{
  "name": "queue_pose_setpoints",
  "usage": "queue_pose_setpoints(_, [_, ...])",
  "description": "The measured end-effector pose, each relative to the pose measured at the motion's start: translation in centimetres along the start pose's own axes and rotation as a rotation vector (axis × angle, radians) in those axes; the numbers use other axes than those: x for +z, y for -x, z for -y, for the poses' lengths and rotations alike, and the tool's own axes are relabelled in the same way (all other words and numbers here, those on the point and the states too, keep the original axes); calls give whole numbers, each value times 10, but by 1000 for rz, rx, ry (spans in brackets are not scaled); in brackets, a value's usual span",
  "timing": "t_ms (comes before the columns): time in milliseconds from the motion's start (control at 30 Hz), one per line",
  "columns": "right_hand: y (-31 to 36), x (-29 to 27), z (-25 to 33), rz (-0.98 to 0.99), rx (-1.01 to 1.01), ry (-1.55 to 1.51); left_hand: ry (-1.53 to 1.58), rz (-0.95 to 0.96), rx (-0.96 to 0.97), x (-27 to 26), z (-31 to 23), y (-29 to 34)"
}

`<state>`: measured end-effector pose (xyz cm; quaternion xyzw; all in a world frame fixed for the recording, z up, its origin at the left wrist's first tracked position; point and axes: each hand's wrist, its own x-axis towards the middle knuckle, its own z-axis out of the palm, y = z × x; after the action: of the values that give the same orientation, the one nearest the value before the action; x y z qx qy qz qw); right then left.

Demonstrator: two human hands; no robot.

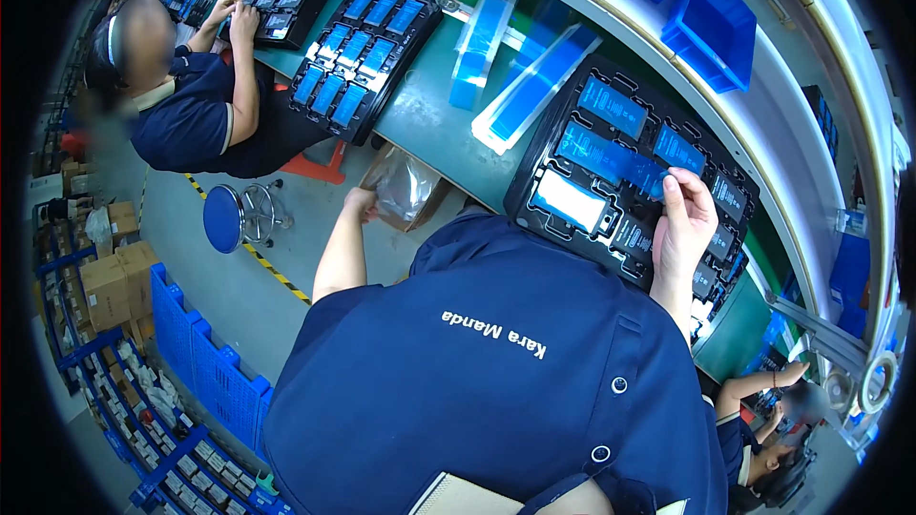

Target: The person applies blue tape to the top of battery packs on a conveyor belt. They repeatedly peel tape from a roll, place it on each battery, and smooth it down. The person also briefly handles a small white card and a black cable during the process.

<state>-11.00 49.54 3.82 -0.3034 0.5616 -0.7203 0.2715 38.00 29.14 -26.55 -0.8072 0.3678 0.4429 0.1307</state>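
Observation:
My right hand [685,219] pinches the end of a strip of blue film [641,172] between thumb and fingertips. The strip stretches left across a flat dark block [587,151] in a black tray [527,193]. Other blocks in this tray are partly blue-covered, partly bare dark grey, and one [571,200] gleams white with glare. My left hand [360,204] is away from the tray, fingers curled, above the edge of a cardboard box [426,214] lined with clear plastic. Anything inside those fingers is too small to make out.
Left along the green bench [420,114] stands another black tray [358,124] of blue-covered blocks. Blue film strips [539,86] lie between the trays. Blue bins [711,24] sit on the shelf behind. One co-worker [196,114] works at left, others at lower right. A blue stool [224,217] stands on the floor.

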Motion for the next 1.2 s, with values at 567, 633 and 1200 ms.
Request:
queue_pose_setpoints(567, [14, -48, 6, -42, 56, -93, 52, -314, 68, -6, 7, -51])
queue_pose_setpoints(633, [14, -45, 6, -32, 50, -71, 105, -359, 89, -5, 2, -39])
queue_pose_setpoints(1200, [17, -49, 19, -276, 103, 235, -410, -199, 1982, 58, -214, 433])
